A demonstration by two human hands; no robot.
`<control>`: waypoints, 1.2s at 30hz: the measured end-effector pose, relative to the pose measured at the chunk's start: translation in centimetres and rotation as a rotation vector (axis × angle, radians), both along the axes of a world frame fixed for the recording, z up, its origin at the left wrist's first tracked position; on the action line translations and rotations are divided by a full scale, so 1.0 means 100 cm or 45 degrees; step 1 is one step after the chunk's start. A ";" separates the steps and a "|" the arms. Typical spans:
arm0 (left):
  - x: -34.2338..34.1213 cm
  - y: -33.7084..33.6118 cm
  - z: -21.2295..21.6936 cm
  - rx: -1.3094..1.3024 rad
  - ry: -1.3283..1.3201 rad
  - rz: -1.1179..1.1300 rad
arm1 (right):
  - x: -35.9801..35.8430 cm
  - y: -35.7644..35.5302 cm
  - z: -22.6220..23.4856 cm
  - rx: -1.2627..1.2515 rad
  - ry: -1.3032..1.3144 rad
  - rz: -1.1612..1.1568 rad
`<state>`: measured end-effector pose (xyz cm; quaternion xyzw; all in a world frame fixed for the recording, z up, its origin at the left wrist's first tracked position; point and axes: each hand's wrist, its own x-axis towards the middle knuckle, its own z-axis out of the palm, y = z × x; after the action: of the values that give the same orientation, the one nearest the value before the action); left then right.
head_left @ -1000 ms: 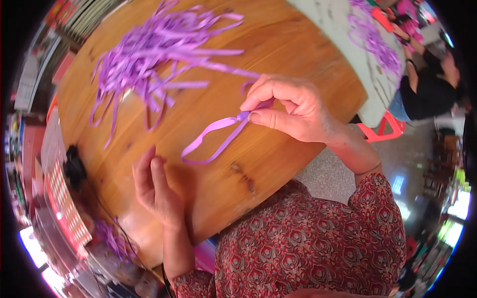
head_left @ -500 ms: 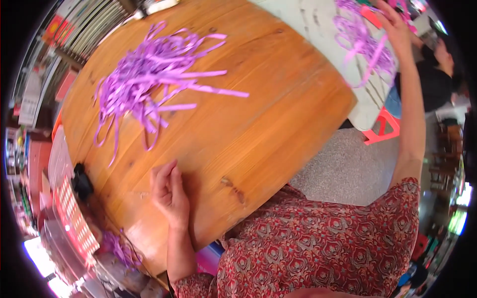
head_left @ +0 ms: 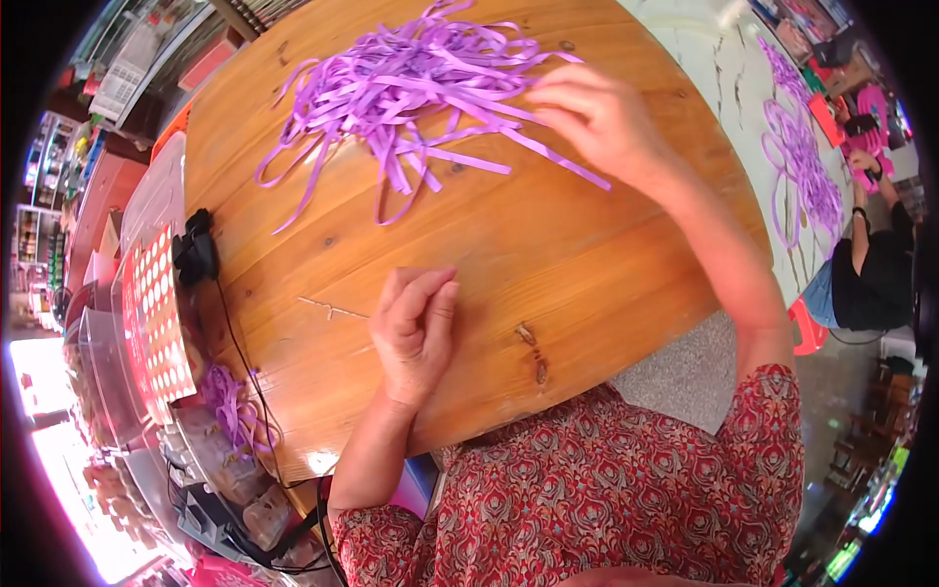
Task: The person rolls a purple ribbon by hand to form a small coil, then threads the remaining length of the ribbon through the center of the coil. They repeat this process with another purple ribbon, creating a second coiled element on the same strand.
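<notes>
Near the middle of the tabletop, my left hand [head_left: 416,328] is closed with its fingers curled in. A thin pale hooked needle [head_left: 331,308], with a small spur on its side, sticks out leftward from this hand; the rest is hidden in the fingers. My right hand [head_left: 611,122] reaches over the right side of a loose pile of purple ribbons [head_left: 401,88]. Its fingers are stretched forward and slightly apart over the ribbon ends; I cannot see a ribbon gripped between them. Several ribbon ends trail out below and beside that hand.
Beyond the wooden table [head_left: 626,264], a white marbled table [head_left: 719,59] bears a second purple ribbon heap [head_left: 807,176]. A co-worker [head_left: 871,245] sits there. At left are a black device [head_left: 198,249] with a cable, a red dotted box [head_left: 161,313] and more purple ribbon [head_left: 235,406].
My right hand has come back from the far ribbon heap to the near pile. The view has swung, so the wooden table sits further right. My left hand stays closed.
</notes>
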<state>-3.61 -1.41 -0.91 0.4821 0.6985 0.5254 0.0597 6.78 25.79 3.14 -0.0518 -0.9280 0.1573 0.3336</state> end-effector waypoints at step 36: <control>0.041 -0.014 0.013 -0.020 -2.065 -0.699 | 0.062 -0.120 0.038 -0.466 -0.470 0.633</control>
<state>0.48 -2.80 0.44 0.1087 0.3020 0.6700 0.6694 12.95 13.82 6.92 0.0892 -0.9133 0.3854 0.0973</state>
